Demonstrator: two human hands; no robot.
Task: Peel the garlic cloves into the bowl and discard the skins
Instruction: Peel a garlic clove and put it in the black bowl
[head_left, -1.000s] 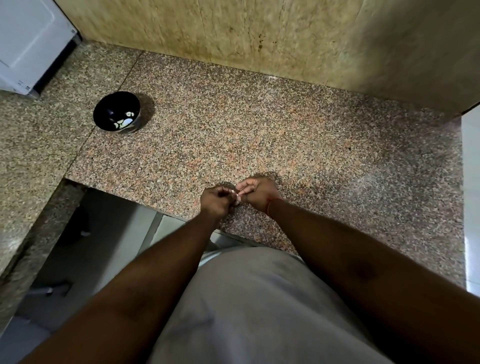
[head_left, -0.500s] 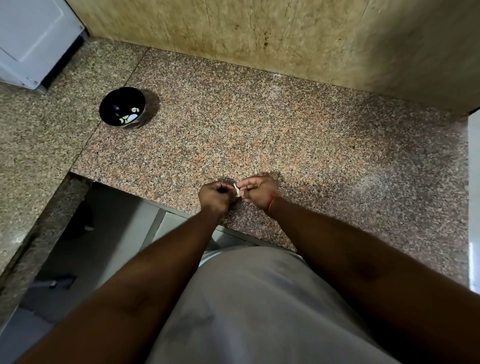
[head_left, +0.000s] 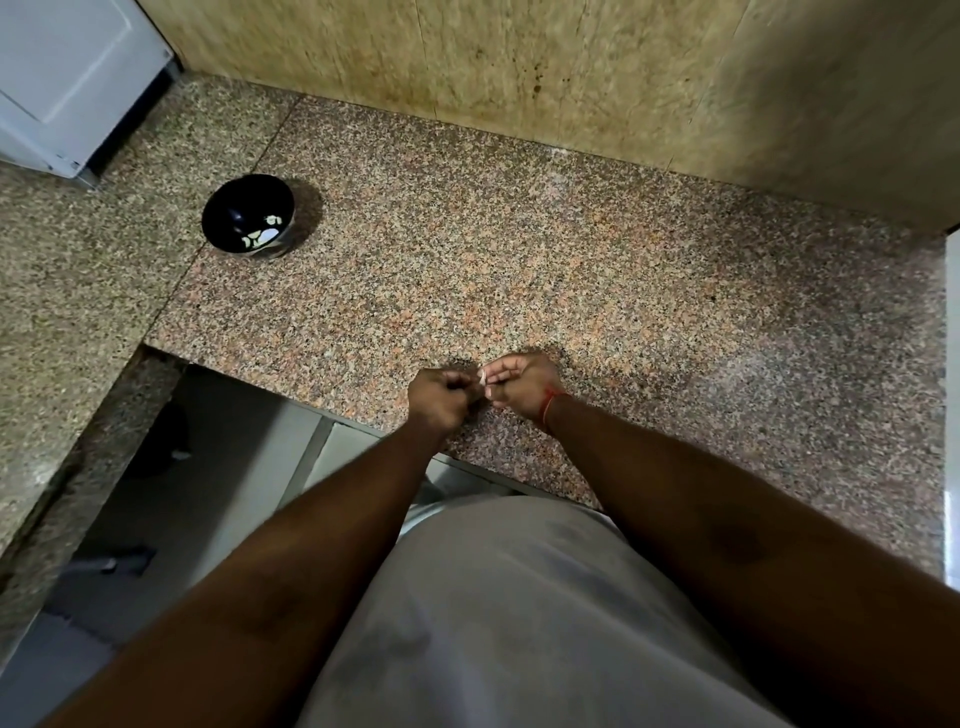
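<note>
Both hands (head_left: 475, 389) still pinch garlic clove (head_left: 482, 378); bowl (head_left: 248, 214) unmoved.

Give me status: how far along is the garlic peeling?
Done: a few pale peeled cloves lie in the black bowl. In hand: left hand and right hand pinch one garlic clove over the counter edge. Left: finishing it, bowling it, discarding skins.

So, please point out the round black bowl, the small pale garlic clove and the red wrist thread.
Round black bowl (head_left: 228, 208), head view, bare dark inner wall.
Small pale garlic clove (head_left: 482, 378), head view, visible white tip between the hands.
Red wrist thread (head_left: 548, 404), head view, strand across the right wrist.
</note>
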